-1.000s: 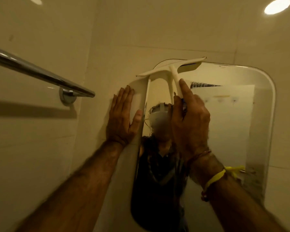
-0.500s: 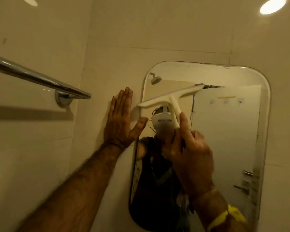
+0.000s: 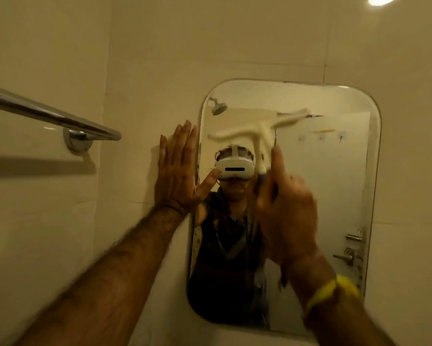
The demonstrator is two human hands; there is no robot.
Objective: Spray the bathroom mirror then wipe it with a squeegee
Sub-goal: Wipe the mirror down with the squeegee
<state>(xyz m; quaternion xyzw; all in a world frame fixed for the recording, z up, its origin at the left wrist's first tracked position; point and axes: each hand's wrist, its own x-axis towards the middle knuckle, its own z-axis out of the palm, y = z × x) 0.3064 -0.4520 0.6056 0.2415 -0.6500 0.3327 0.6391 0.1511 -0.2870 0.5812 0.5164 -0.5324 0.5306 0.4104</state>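
Our right hand (image 3: 288, 213), fingers clenched on the white plastic T-shaped squeegee (image 3: 257, 129), has drawn it down from the rounded wall mirror's (image 3: 334, 196) top edge; our left hand (image 3: 178, 171) rests flat, open. Wiping underway.

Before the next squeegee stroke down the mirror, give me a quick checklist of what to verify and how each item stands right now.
1. Grip: right hand closed around the squeegee handle. Ok.
2. Brace: left hand flat on the wall tile beside the mirror, thumb over its left edge. Ok.
3. Blade flat on the glass: blurred by motion. Cannot tell.
4. Blade level: right end sits higher than the left. Not ok.
5. Glass sprayed: no droplets or film can be made out. Cannot tell.
6. Path below the blade: only the right hand and forearm in front of the glass. Ok.
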